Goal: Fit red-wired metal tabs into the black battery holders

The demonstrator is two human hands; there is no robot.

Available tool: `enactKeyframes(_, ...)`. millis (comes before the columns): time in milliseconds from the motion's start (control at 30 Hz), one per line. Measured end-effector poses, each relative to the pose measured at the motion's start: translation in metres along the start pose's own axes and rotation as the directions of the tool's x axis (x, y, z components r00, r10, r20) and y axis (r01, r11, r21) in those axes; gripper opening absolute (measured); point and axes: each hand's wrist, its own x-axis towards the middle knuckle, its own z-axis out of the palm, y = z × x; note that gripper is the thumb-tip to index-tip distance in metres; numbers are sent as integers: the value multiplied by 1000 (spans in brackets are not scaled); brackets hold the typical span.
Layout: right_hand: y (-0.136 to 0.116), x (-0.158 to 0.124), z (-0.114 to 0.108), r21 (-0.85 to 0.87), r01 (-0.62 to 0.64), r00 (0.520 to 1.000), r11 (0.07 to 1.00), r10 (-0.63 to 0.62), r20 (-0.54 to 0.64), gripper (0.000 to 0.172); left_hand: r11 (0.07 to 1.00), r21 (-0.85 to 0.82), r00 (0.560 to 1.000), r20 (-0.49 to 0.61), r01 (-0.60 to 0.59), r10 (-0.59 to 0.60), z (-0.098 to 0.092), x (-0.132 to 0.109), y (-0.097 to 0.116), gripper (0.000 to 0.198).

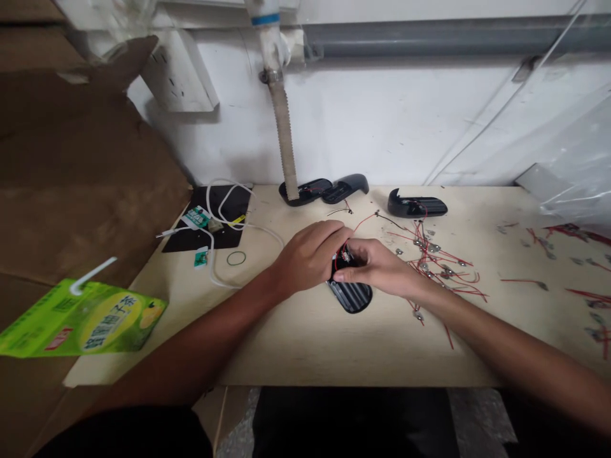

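Between my hands, a ribbed black plastic housing rests on the table, its inner side with a small board and red wire facing up. My left hand is wrapped round its left and far side, fingers together. From the right, my right hand grips it, thumb across its top and fingers curled behind. A thin red and black wire leads from the far end of the housing off to the right. The far end of the housing is hidden by my fingers.
Similar black housings lie along the wall, another housing further right. Red-wired metal parts are scattered to the right. At left are a white cable, a black sheet and a green drink pouch. A hose hangs down behind.
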Motion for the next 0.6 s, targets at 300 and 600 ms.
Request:
enactKeyframes(300, -5, -2, 8, -27, 16, 1000, 1000, -17, -9, 12, 988, 97, 991, -55, -117, 122, -2, 0, 2, 22)
enactKeyframes(600, -4, -8, 13, 298, -62, 995, 952, 37, 89, 31, 999, -42, 994, -112, -9, 4, 0, -3, 4, 29)
